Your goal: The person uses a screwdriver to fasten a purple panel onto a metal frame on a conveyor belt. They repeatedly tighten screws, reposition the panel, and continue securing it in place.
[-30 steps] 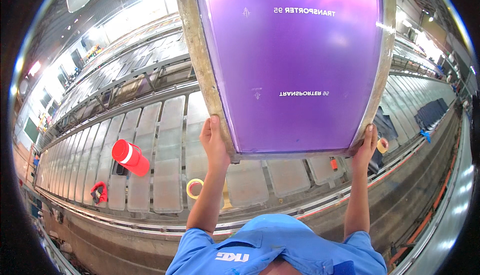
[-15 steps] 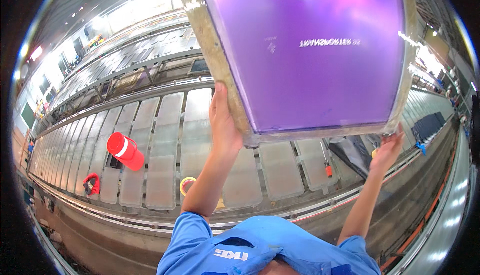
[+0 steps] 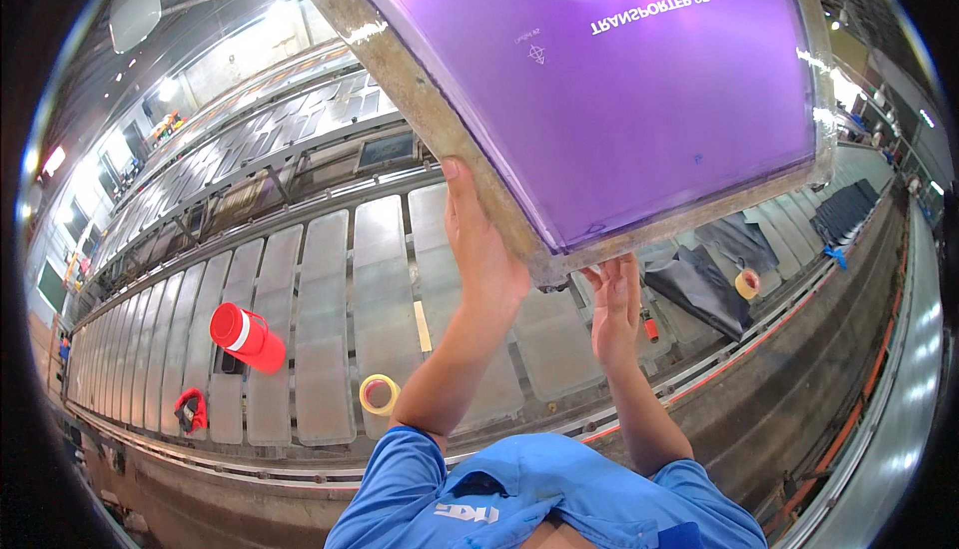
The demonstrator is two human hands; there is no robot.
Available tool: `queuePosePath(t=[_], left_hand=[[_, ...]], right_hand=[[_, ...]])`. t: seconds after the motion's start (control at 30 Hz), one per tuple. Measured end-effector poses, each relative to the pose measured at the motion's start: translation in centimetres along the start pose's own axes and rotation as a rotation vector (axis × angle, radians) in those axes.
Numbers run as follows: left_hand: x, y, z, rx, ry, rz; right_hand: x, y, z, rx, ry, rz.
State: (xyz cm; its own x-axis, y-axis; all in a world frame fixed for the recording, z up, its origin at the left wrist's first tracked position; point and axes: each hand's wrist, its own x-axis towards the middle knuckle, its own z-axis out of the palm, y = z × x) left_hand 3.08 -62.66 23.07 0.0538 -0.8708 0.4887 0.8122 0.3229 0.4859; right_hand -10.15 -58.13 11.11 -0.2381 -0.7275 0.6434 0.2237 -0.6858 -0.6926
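Note:
A large screen-printing frame [image 3: 440, 99] with a purple mesh is held up tilted in front of me, its top cut off by the picture's edge. White lettering and a small registration mark show on the mesh. My left hand [image 3: 484, 254] is closed on the frame's left side near the lower corner, with the thumb along the rim and the other fingers hidden behind it. Just right of that corner, my right hand [image 3: 616, 314] has its fingers stretched upward, slightly apart, with the tips against the frame's bottom edge.
Below runs a long table with rows of grey flat panels [image 3: 325, 329]. On it are a red jug [image 3: 248, 337], a red-and-black item [image 3: 190, 411], tape rolls [image 3: 379, 394] [image 3: 747, 284], a red-handled tool [image 3: 650, 326] and black sheets [image 3: 699, 289]. More racks stand behind.
My right hand has left the frame's lower right corner and moved left along the bottom edge, near the left corner. The frame has tilted, its right end now higher. My left hand keeps its hold.

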Motion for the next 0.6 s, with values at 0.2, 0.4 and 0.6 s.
queuePosePath(t=[0.2,0.4,0.6], left_hand=[[-0.2,-0.4,0.0,0.023,0.046,-0.066],[-0.4,-0.7,-0.3,0.050,0.069,-0.063],[-0.6,-0.6,0.0,0.051,0.054,-0.058]], right_hand=[[-0.6,-0.3,-0.3,-0.014,-0.015,0.058],[-0.4,-1.4,1.1,0.010,0.008,0.048],[-0.7,-1.5,1.1,0.039,0.048,0.079]])
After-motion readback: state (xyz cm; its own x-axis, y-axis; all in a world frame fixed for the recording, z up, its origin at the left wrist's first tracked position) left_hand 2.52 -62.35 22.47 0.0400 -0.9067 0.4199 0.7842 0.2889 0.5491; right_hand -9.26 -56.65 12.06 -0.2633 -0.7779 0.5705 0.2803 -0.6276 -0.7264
